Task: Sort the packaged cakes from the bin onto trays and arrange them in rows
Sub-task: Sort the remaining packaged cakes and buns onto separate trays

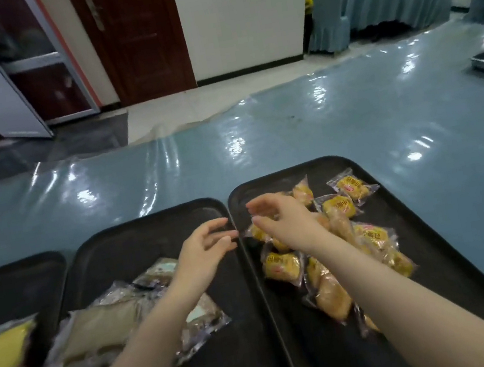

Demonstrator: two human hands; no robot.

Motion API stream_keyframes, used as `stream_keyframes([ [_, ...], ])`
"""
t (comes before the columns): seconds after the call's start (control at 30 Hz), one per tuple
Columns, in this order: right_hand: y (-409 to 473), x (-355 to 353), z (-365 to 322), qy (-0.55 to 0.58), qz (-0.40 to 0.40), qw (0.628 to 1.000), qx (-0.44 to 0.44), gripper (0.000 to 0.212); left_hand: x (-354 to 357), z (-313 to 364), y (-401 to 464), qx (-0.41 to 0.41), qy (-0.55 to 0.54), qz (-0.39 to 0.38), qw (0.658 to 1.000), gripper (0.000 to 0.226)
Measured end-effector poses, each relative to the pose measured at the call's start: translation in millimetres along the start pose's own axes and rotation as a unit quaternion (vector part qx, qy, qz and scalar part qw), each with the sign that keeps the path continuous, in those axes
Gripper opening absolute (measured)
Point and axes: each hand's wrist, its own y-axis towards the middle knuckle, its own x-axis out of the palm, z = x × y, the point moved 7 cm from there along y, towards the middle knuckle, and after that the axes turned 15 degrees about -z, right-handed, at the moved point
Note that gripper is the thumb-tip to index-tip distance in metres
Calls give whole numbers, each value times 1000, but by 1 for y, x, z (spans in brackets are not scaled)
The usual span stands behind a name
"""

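Careful: both your grips, left hand (pixel 203 247) and right hand (pixel 275 219), hover loose-fingered and empty, so sweeping across the heaped yellow cakes (pixel 283 267) could scatter them off the right tray (pixel 395 189).

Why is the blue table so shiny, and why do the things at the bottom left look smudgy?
Head view: the clear plastic cover on the table bounces room light back as white glare; the packets at bottom left are smeared by motion blur; the wide lens bends the trays' edges; both hands look fairly sharp.
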Motion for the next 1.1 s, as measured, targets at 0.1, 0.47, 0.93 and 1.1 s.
stream_keyframes([
  [0.1, -3, 40, -43, 31, -17, 999, -26, 24, -36, 3, -51, 5, -16, 29, 999, 28],
  [0.47, -33, 290, -254, 116, -119, 982, -96, 23, -235, -35, -332, 31, -53, 156, 986, 20],
  [0.93, -8, 506, -461, 178, -250, 939, -157, 19, -462, -31, -553, 109, -36, 299, 947, 21],
  [1.1, 43, 566, -515, 199, -274, 923, -181, 22, -547, -36, -578, 94, 5, 324, 941, 21],
])
